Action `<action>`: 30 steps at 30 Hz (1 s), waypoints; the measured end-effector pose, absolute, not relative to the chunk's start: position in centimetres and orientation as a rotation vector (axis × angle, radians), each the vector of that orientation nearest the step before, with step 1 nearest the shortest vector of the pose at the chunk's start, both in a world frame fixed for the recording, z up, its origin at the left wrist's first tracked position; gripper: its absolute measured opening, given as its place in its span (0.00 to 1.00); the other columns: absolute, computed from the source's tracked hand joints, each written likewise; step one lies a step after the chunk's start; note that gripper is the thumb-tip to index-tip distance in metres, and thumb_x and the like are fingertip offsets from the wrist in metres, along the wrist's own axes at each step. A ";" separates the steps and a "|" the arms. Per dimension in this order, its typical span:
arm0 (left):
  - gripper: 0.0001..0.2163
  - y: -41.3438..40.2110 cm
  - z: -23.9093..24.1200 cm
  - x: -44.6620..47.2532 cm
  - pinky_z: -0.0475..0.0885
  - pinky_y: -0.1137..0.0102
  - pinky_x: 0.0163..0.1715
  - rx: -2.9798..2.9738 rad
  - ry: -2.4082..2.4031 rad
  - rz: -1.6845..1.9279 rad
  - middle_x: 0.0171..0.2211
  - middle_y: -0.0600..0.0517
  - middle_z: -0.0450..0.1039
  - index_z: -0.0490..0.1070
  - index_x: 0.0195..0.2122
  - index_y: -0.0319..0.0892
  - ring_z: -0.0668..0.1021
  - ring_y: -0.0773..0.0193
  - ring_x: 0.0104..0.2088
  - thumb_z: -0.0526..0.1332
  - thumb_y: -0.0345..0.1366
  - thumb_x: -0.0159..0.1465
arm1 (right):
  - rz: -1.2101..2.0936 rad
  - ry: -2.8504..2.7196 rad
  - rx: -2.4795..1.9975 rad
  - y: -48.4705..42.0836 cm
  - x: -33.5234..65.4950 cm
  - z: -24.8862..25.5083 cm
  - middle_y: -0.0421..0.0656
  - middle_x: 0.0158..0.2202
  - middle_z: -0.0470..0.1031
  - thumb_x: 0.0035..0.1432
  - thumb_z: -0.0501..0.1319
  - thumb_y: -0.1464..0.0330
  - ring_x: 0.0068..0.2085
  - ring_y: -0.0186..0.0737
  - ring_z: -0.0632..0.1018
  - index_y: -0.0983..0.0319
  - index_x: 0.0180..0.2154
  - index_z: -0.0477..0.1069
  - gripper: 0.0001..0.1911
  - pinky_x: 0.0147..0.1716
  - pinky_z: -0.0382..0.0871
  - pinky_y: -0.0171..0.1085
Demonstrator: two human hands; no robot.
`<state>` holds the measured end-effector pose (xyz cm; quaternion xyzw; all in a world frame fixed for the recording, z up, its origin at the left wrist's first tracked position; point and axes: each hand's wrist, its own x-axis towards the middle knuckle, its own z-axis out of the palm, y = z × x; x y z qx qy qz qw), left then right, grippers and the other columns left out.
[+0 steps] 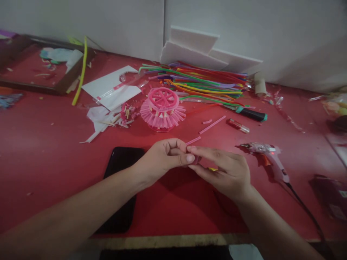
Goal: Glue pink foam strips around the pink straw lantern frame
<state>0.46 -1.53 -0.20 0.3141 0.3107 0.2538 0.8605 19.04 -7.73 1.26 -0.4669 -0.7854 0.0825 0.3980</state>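
My left hand (165,157) and my right hand (227,171) meet over the near middle of the red table. Their fingertips are pinched around a small pink piece (197,159), mostly hidden by the fingers, so its kind is unclear. Just behind the fingers lies a short pink straw-like stick (193,141). Farther back are a longer pink stick (212,125) and a little curved pink bit (207,122). Beyond my hands stands a round pink craft piece (162,110) with a spoked ring on top and a fringe of pink strips.
A glue gun (267,153) with a cord lies on the right. A black phone (121,213) is under my left forearm. Behind are colourful pipe-like sticks (206,81), a black-handled cutter (252,113), a red-and-clear cylinder (238,125), white paper (108,86) and a wooden frame (58,86).
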 end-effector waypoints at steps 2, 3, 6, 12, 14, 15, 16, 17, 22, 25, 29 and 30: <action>0.19 -1.5 -0.3 0.5 0.73 0.80 0.32 0.651 0.630 0.513 0.24 0.56 0.81 0.70 0.27 0.37 0.81 0.75 0.27 0.81 0.37 0.48 | 0.237 -1.993 -1.152 -7.6 19.1 1.3 0.40 0.46 0.86 0.63 0.67 0.72 0.43 0.35 0.87 0.58 0.51 0.78 0.15 0.46 0.82 0.28; 0.20 -1.5 -0.3 0.5 0.73 0.80 0.32 0.647 0.625 0.510 0.23 0.57 0.80 0.70 0.27 0.37 0.81 0.75 0.26 0.81 0.38 0.47 | 0.254 -1.996 -1.136 -7.6 19.1 1.3 0.41 0.46 0.85 0.63 0.67 0.72 0.44 0.35 0.86 0.58 0.52 0.78 0.15 0.48 0.81 0.29; 0.22 -1.5 -0.2 0.5 0.73 0.80 0.30 0.636 0.625 0.513 0.22 0.59 0.78 0.67 0.25 0.38 0.80 0.75 0.25 0.82 0.37 0.46 | 0.307 -2.008 -1.088 -7.4 19.1 1.2 0.42 0.48 0.85 0.63 0.67 0.73 0.50 0.37 0.85 0.59 0.53 0.77 0.17 0.53 0.80 0.32; 0.23 -1.4 -0.2 0.6 0.74 0.79 0.29 0.622 0.641 0.517 0.21 0.58 0.78 0.66 0.24 0.38 0.79 0.74 0.24 0.82 0.36 0.45 | 0.330 -2.035 -1.033 -7.1 19.3 0.9 0.45 0.49 0.84 0.64 0.66 0.72 0.53 0.36 0.83 0.62 0.53 0.77 0.16 0.56 0.77 0.32; 0.23 -1.4 -0.2 0.7 0.73 0.80 0.29 0.627 0.652 0.516 0.21 0.58 0.77 0.66 0.24 0.38 0.80 0.74 0.24 0.82 0.36 0.44 | 0.315 -2.052 -1.047 -7.2 19.4 0.9 0.43 0.49 0.84 0.64 0.66 0.72 0.53 0.36 0.83 0.61 0.54 0.77 0.16 0.56 0.78 0.33; 0.23 -1.4 -0.2 0.7 0.73 0.80 0.29 0.632 0.655 0.520 0.21 0.58 0.77 0.66 0.24 0.38 0.80 0.74 0.24 0.82 0.35 0.44 | 0.305 -2.059 -1.058 -7.2 19.5 0.9 0.43 0.49 0.84 0.64 0.66 0.72 0.52 0.37 0.84 0.59 0.54 0.77 0.16 0.56 0.79 0.33; 0.23 -1.4 -0.2 0.7 0.73 0.80 0.29 0.636 0.657 0.528 0.22 0.58 0.78 0.66 0.25 0.38 0.80 0.74 0.24 0.82 0.35 0.44 | 0.298 -2.066 -1.070 -7.2 19.5 0.9 0.42 0.49 0.84 0.65 0.65 0.72 0.52 0.37 0.84 0.58 0.54 0.77 0.17 0.55 0.79 0.34; 0.23 -1.5 -0.1 0.7 0.73 0.81 0.28 0.638 0.653 0.542 0.22 0.58 0.78 0.66 0.25 0.38 0.80 0.74 0.25 0.82 0.34 0.44 | 0.297 -2.071 -1.080 -7.2 19.5 0.9 0.41 0.49 0.84 0.65 0.65 0.72 0.52 0.37 0.84 0.57 0.55 0.77 0.17 0.55 0.80 0.34; 0.24 -1.7 0.1 0.7 0.72 0.82 0.26 0.645 0.640 0.612 0.22 0.59 0.79 0.63 0.27 0.40 0.81 0.74 0.24 0.82 0.32 0.46 | 0.331 -2.086 -1.088 -7.2 19.7 0.9 0.41 0.50 0.84 0.65 0.65 0.70 0.51 0.38 0.84 0.56 0.57 0.76 0.19 0.55 0.80 0.35; 0.24 -1.7 0.1 0.7 0.72 0.82 0.27 0.664 0.646 0.603 0.23 0.58 0.80 0.62 0.28 0.41 0.81 0.74 0.24 0.81 0.33 0.46 | 0.296 -2.084 -1.089 -7.3 19.7 0.9 0.42 0.49 0.84 0.65 0.65 0.71 0.51 0.36 0.84 0.58 0.56 0.76 0.18 0.55 0.78 0.32; 0.26 -1.8 0.1 0.7 0.73 0.81 0.29 0.702 0.672 0.606 0.24 0.58 0.80 0.61 0.29 0.41 0.81 0.74 0.25 0.81 0.31 0.46 | 0.264 -2.094 -1.100 -7.3 19.6 0.8 0.43 0.49 0.85 0.65 0.65 0.73 0.50 0.35 0.84 0.59 0.54 0.77 0.17 0.54 0.78 0.31; 0.26 -1.8 0.1 0.7 0.72 0.82 0.29 0.712 0.683 0.613 0.24 0.58 0.80 0.60 0.29 0.41 0.81 0.74 0.25 0.81 0.30 0.46 | 0.262 -2.100 -1.106 -7.3 19.5 0.8 0.43 0.49 0.84 0.65 0.64 0.73 0.50 0.36 0.84 0.58 0.55 0.76 0.17 0.54 0.79 0.32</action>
